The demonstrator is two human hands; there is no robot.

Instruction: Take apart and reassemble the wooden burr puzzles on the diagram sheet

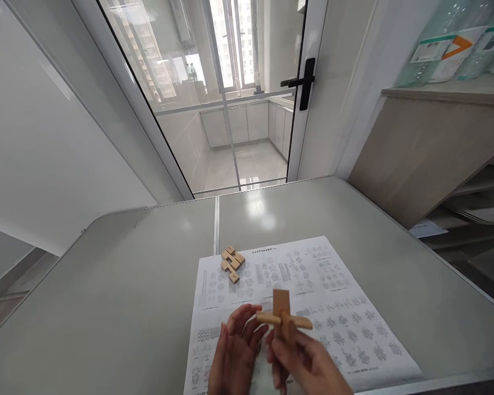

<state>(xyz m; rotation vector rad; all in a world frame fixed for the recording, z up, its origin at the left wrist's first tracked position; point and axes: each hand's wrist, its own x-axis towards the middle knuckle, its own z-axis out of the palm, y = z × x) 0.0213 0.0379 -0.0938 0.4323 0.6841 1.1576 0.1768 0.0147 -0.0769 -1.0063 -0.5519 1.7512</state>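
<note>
Over the lower part of a printed sheet, my right hand (302, 356) pinches a few wooden puzzle pieces (283, 318) fitted together in a cross. One flat block points up and a rounded stick runs sideways through the middle. Just left of it, my left hand (241, 345) is cupped with its fingers apart, near the stick's left end. Whether its fingertips touch the wood I cannot tell. Several notched wooden blocks (232, 264) lie close together at the sheet's upper left. Small diagrams cover the instruction sheet (313, 299), partly hidden beneath my hands.
The sheet lies on a grey-green table (148, 307) with a seam and raised metal edging. Behind stands a glass door (230, 120) with a black handle (307, 83). On the right, a wooden shelf unit (428, 148) carries several plastic bottles (456, 49).
</note>
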